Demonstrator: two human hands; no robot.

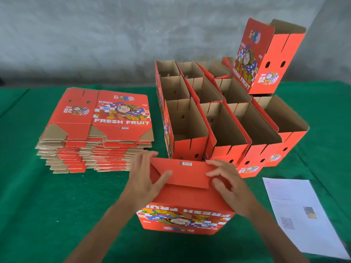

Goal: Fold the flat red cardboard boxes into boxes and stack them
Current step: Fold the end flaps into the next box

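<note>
**Two hands close the flaps of one red box; folded boxes and a flat pile wait behind**

Nearest the camera, at lower centre of the frame, one red box stands on the green table with its printed face toward the viewer. The "FRESH FRUIT" lettering and cartoon figure read upside down, so its closed end faces up and its long axis runs left to right. Across that end lies a red flap bearing a small white barcode label. The left hand holds the flap's left side, fingers over the far edge and thumb laid on the flap, a grip that pinches the cardboard. The right hand holds the right side, fingers curled over the top and thumb tucked at the flap's near corner.

At lower right one white printed sheet lies flat on the table.

Farther back on the left, a pile of flat boxes sits with the topmost print upright and brown corner tabs showing; the pile is too thick to count.

At centre right, folded boxes stand open-topped in tight rows, brown inside, at least ten visible. One more folded box sits atop the far right of them, tilted, open end up.
</note>
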